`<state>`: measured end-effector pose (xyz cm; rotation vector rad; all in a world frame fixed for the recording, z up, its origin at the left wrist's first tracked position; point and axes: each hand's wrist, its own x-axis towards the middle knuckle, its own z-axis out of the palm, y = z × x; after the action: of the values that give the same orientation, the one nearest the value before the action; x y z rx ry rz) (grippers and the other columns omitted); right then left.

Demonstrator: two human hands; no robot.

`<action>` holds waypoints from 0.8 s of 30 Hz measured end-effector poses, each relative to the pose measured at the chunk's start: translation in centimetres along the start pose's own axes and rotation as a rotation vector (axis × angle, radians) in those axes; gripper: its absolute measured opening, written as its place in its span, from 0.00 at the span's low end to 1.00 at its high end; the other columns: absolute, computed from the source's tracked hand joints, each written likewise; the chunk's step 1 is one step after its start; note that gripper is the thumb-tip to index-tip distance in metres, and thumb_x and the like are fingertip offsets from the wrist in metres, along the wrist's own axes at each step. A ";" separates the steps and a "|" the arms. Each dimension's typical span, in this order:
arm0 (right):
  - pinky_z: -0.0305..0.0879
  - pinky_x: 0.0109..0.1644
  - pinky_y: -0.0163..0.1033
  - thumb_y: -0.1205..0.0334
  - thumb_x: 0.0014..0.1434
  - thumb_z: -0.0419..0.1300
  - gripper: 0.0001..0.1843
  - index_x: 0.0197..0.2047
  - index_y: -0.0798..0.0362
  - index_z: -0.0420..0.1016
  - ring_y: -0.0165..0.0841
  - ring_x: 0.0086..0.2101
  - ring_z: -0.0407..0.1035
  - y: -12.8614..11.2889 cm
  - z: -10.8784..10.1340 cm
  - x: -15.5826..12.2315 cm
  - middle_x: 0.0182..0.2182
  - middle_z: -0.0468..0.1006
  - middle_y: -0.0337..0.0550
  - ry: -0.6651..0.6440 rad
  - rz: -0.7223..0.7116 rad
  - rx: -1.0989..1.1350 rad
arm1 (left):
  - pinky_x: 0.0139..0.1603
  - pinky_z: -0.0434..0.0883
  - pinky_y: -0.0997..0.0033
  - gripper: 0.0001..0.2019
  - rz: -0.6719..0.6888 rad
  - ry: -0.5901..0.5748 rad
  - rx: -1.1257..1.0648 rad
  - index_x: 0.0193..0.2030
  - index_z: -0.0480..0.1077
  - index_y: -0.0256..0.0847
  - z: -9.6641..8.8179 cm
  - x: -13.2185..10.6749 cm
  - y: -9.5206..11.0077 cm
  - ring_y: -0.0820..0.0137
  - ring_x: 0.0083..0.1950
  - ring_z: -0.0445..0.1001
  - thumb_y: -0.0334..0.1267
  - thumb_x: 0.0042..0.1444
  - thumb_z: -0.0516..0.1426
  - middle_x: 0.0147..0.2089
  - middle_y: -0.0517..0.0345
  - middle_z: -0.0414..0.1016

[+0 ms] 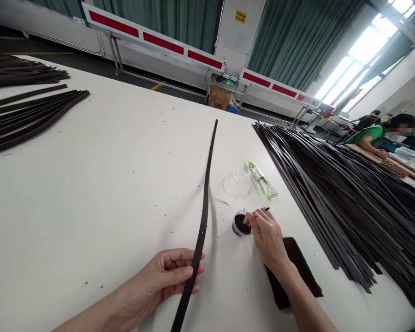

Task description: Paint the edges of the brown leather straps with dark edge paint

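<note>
My left hand (169, 275) is closed round a long dark leather strap (206, 193), holding it on edge near its close end; the strap runs away across the white table (107, 184). My right hand (267, 233) pinches a thin dark-tipped stick (264, 210), its lower end at a small round pot of dark paste (241, 223). The wrist rests over a dark cloth (297, 267).
A clear plastic lid (237, 183) and a green bottle (263, 180) lie beyond the pot. A big heap of dark straps (349, 193) covers the right side; more straps (27, 115) lie at the far left. Another person (383, 133) works at a table far right.
</note>
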<state>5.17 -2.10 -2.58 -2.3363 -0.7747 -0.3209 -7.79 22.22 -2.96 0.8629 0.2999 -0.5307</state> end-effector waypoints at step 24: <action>0.66 0.40 0.39 0.49 0.71 0.47 0.23 0.32 0.53 0.74 0.33 0.33 0.68 -2.0 -1.4 -0.8 0.31 0.75 0.42 0.251 0.392 0.461 | 0.48 0.75 0.67 0.10 0.015 0.002 -0.021 0.43 0.79 0.39 -0.3 0.1 -0.3 0.69 0.41 0.75 0.33 0.53 0.67 0.40 0.54 0.79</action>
<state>3.25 -2.11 -0.87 -1.9065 -0.2256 -0.2269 -7.91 22.24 -3.35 0.8443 0.3004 -0.5121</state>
